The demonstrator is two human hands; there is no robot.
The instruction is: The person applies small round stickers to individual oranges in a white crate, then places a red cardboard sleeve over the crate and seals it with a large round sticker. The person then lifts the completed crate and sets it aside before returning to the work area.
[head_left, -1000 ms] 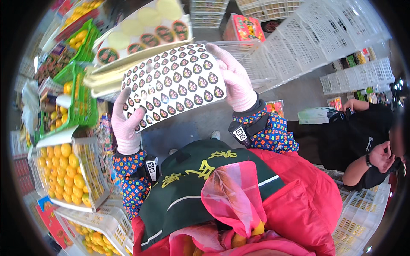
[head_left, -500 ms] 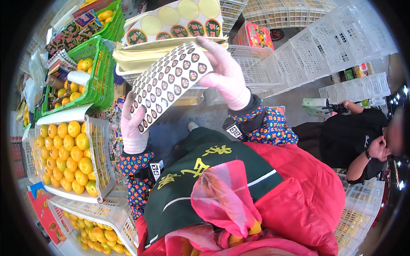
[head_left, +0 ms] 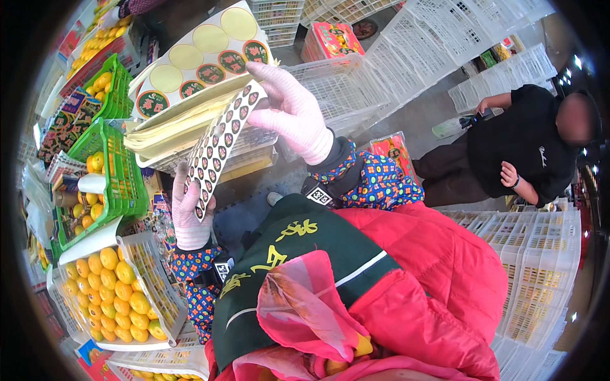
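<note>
The left hand grasps the lower end of the white sticker sheet, and the right hand grasps its upper end. This sheet is held tilted in the air, near the pale container with paper sheets.

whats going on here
A person's gloved left hand and right hand hold a white sheet of small dark stickers by opposite ends. Beyond it are cream paper sheets and a sheet of round stickers. Orange fruit sits crated at the left; another person in black stands at the right.
</note>
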